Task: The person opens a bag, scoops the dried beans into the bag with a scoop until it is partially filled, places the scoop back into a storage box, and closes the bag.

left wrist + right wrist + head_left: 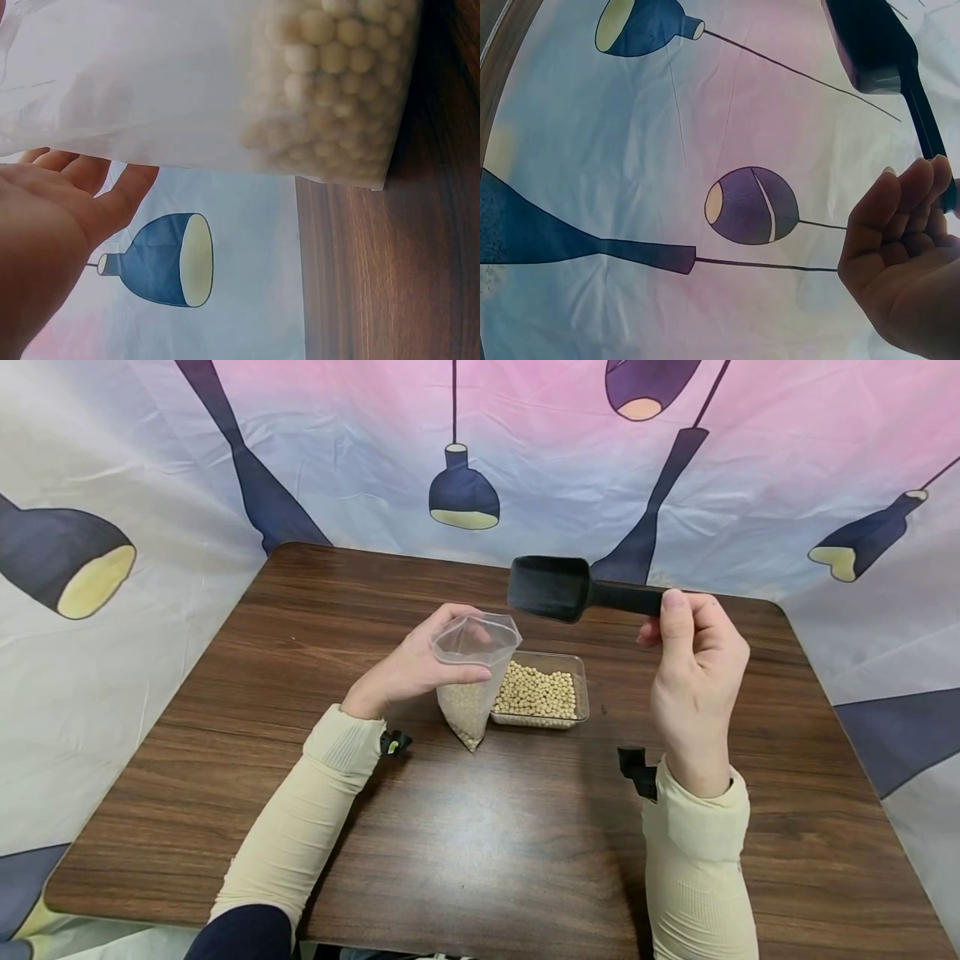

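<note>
My left hand [408, 670] holds a clear plastic bag [480, 647] by its upper part, thumb in front and fingers around the back. The bag's mouth gapes upward, and pale round soybeans [330, 82] fill its lower part. Raised to the right, my right hand [697, 668] pinches the end of a black scoop's handle between thumb and fingers. The scoop [551, 587] points left, its bowl above and right of the bag's mouth, with bare black showing inside. Behind the bag sits a clear plastic tray [583, 689] of soybeans [536, 692], partly covered by the bag.
Everything stands on a dark wood-grain table [480, 852] with rounded corners. A cloth backdrop [360, 435] printed with hanging lamps surrounds its back and sides. Black straps [637, 772] stick out at both wrists beside the cream sleeves [697, 868].
</note>
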The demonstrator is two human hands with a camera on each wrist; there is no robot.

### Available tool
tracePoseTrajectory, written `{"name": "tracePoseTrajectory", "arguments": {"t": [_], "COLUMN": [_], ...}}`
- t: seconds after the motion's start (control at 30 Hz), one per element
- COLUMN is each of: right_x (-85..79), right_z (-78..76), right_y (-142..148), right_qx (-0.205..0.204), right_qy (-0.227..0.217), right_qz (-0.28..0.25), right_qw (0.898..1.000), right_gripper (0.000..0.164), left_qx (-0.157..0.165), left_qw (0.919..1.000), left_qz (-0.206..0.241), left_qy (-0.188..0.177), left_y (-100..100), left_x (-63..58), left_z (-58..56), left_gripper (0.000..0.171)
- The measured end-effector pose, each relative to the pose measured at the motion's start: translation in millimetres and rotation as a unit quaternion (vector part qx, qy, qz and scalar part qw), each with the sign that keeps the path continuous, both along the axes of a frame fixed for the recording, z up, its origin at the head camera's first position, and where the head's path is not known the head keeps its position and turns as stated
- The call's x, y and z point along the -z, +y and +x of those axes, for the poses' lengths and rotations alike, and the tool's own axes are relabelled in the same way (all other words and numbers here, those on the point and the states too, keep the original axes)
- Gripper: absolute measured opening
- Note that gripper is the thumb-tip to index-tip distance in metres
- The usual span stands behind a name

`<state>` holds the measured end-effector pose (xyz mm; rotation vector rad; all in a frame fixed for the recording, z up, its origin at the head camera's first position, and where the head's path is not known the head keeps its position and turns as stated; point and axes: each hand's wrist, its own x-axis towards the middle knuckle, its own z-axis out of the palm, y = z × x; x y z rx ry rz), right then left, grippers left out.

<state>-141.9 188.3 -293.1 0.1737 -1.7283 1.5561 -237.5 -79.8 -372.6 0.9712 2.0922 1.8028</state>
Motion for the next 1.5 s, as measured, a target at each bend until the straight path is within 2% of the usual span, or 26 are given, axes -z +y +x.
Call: {"name": "tracePoseTrajectory", "arguments": {"t": [0.1,0.2,0.27,0.33,0.4,0.53,0.6,0.7,0.8,0.97,1.1,1.23,1.5], "right_x": [-1.8,-3.4,-3.7,-3.0,-0.7,8.9,15.5,23.6,29.6,35.9,37.2,37.6,43.9], "right_z": [1.2,2.4,3.9,4.6,4.1,-4.6,-10.1,-16.7,-20.4,-25.3,-27.8,-29.6,-36.5], "right_y": [2.6,10.1,16.8,23.0,27.1,27.2,24.2,19.3,17.0,16.8,19.4,24.5,37.5], "right_qx": [0.011,0.046,0.08,0.112,0.129,0.114,0.097,0.084,0.087,0.092,0.064,0.033,-0.019], "right_qy": [0.0,-0.004,-0.029,-0.08,-0.153,-0.281,-0.321,-0.356,-0.367,-0.374,-0.396,-0.426,-0.483], "right_qz": [-0.001,-0.002,0.019,0.068,0.138,0.279,0.324,0.364,0.389,0.414,0.42,0.422,0.455], "right_qw": [1.0,0.999,0.996,0.988,0.97,0.911,0.884,0.857,0.84,0.824,0.814,0.799,0.748], "right_gripper": [0.025,0.028,0.031,0.036,0.04,0.046,0.045,0.043,0.041,0.044,0.045,0.046,0.051], "left_qx": [0.001,0.002,0.003,0.002,0.001,-0.001,-0.001,-0.002,-0.003,-0.002,0.0,0.001,0.001], "left_qw": [1.0,1.0,1.0,1.0,0.9999,0.9999,0.9999,0.9999,0.9999,1.0,1.0,1.0,1.0], "left_qz": [0.002,0.004,0.003,0.003,0.001,-0.001,-0.002,-0.003,-0.004,-0.004,-0.004,-0.003,-0.004], "left_qy": [0.002,0.003,0.006,0.008,0.012,0.014,0.014,0.014,0.013,0.008,0.005,0.002,0.0], "left_y": [0.0,0.4,0.8,1.1,1.2,0.5,-0.2,-0.8,-0.9,-0.6,0.2,1.0,0.5], "left_x": [0.2,0.3,-0.1,-0.3,0.0,1.7,2.8,3.8,4.0,2.5,1.7,1.6,1.7], "left_z": [0.1,-0.3,-0.3,-0.4,-0.4,-0.7,-0.9,-1.0,-1.0,-0.7,-1.1,-1.7,-0.6], "left_gripper": [0.067,0.067,0.066,0.066,0.066,0.066,0.066,0.066,0.066,0.065,0.065,0.065,0.065]}}
